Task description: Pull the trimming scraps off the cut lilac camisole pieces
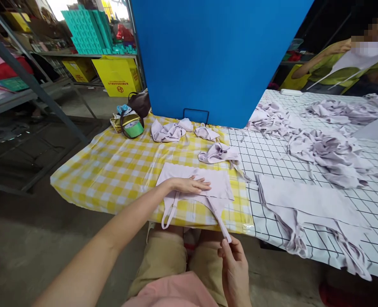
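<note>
A pale lilac strapped garment (217,177) lies flat on the yellow checked cloth (112,170), its straps toward me. My left hand (191,185) rests palm down on its body, fingers stretched out. At the table's front edge, my right hand (235,260) pinches the end of the right strap (219,219) between thumb and fingers. The left strap (170,213) lies in a loop near the edge. Just behind the garment is a crumpled lilac piece (219,153).
Lilac garments (310,196) lie layered at the right, with crumpled heaps (332,153) behind. A blue panel (214,59) stands at the back. A green tape roll (134,129) sits back left. Across the table, a person (319,64) holds up a lilac garment.
</note>
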A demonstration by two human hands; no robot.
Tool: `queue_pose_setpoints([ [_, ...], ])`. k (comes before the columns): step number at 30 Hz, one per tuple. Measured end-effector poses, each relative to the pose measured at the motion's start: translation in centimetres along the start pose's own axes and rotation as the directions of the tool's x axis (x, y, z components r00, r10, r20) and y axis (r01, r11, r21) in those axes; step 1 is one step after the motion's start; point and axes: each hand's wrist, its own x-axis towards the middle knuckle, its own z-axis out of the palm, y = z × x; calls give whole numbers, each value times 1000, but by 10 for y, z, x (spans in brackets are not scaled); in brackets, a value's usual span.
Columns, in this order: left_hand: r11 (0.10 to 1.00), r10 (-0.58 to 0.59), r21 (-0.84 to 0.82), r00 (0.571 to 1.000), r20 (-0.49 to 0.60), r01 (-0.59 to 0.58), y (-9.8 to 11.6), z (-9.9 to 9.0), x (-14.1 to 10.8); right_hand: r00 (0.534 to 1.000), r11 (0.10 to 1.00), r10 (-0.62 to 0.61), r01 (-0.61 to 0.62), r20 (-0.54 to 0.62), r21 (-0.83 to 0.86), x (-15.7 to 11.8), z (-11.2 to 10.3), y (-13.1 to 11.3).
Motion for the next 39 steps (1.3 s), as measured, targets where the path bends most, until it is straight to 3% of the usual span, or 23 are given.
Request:
queue_pose_setpoints([
  [4, 988, 12, -156, 996, 90, 2, -9, -12, 0, 993, 1000, 13, -10, 116, -23, 0, -8, 4],
  [6, 982, 6, -190, 995, 101, 14, -11, -15, 1, 991, 998, 65, -65, 120, -2, 2, -8, 7],
  [13, 935, -27, -354, 999, 26, 35, -10, -10, -2, 942, 884, 323, -335, 93, 325, 9, -6, 12],
  [16, 847, -14, -524, 982, -189, -89, -8, -7, -15, 935, 865, 345, -351, 83, 359, 10, -8, 17],
  [18, 785, -14, -572, 916, -400, -238, -8, -5, -29, 936, 880, 346, -350, 71, 322, 6, -7, 24],
  [20, 790, -47, -534, 839, -542, -301, -10, -2, -47, 918, 878, 384, -397, 101, 267, 0, 2, 32],
  [22, 858, -109, -460, 796, -595, -227, -15, 3, -63, 871, 846, 446, -485, 203, 221, -9, 19, 37],
  [25, 957, -202, -290, 777, -596, 27, -20, 15, -80, 781, 795, 487, -582, 392, 171, -22, 58, 38],
  [27, 974, -226, -152, 796, -561, 169, -21, 24, -85, 732, 771, 490, -617, 473, 156, -28, 84, 33],
  [30, 969, -208, 15, 842, -498, 248, -22, 32, -85, 684, 730, 495, -662, 535, 171, -33, 109, 25],
  [33, 960, -192, 88, 858, -476, 264, -23, 34, -84, 682, 721, 474, -664, 557, 199, -35, 115, 21],
  [36, 955, -207, 92, 858, -469, 281, -23, 34, -83, 721, 744, 462, -632, 517, 217, -40, 113, 22],
  [39, 962, -203, 63, 852, -483, 265, -22, 33, -83, 781, 861, 402, -500, 478, 93, -46, 111, 22],
])
